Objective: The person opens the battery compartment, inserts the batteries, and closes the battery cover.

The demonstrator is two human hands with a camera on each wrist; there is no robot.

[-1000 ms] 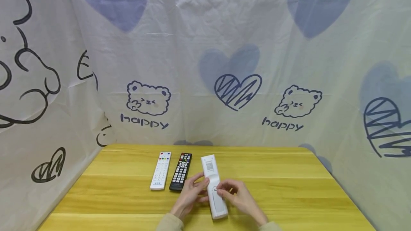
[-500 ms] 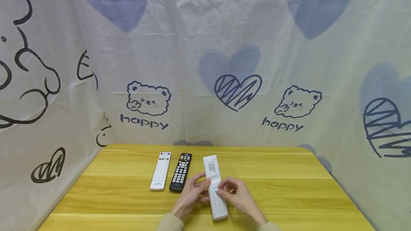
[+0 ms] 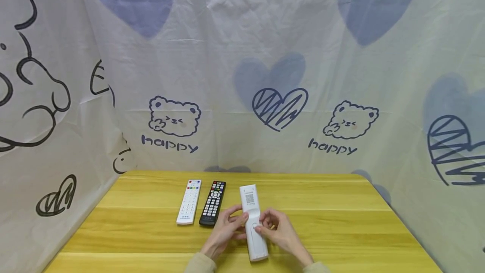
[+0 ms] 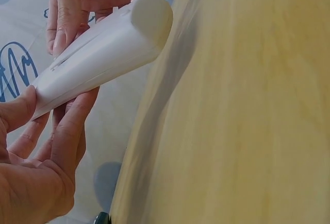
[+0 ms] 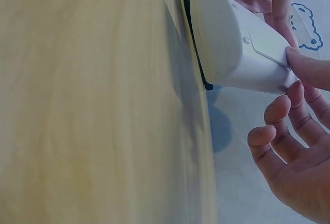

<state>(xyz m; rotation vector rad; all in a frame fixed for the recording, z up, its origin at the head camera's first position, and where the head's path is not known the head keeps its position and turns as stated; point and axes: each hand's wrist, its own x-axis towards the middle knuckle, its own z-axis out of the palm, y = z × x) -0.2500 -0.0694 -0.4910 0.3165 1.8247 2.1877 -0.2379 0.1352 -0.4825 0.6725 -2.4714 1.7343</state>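
A white remote control is held back side up above the table in the head view, its battery cover towards the person. My left hand grips its left side, thumb on top and fingers beneath, as the left wrist view also shows on the remote's white body. From the other side my right hand presses its thumb on the upper end of the cover. In the right wrist view the index fingertip of that hand touches the remote's side, with the other fingers loosely curled. A seam runs round the cover; whether it is loose I cannot tell.
Another white remote control and a black remote control lie button side up on the wooden table, left of the hands. A printed cloth hangs behind the table and along its sides.
The held remote has shifted slightly towards the person and turned a little. The right thumb has slid slightly on the cover; the left hand keeps its grip.
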